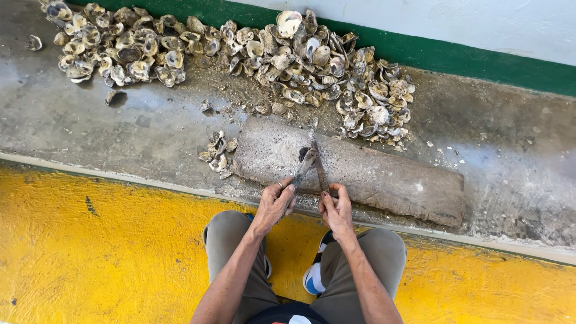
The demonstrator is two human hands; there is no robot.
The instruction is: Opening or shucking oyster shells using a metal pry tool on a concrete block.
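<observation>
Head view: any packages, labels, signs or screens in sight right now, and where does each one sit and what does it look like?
None in this view: no package, label, sign or screen.
What shows instead: a grey stone slab on the concrete ledge, heaps of empty shells along the green-striped wall, and a yellow painted floor.
The left hand and right hand each hold a thin metal tool over the slab; neither tool shows any marking.

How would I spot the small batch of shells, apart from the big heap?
Find the long grey stone slab lying on the concrete floor, where the left hand and right hand work. The small shell cluster lies just off its left end, separate from the big shell heap along the green-striped wall.
</observation>
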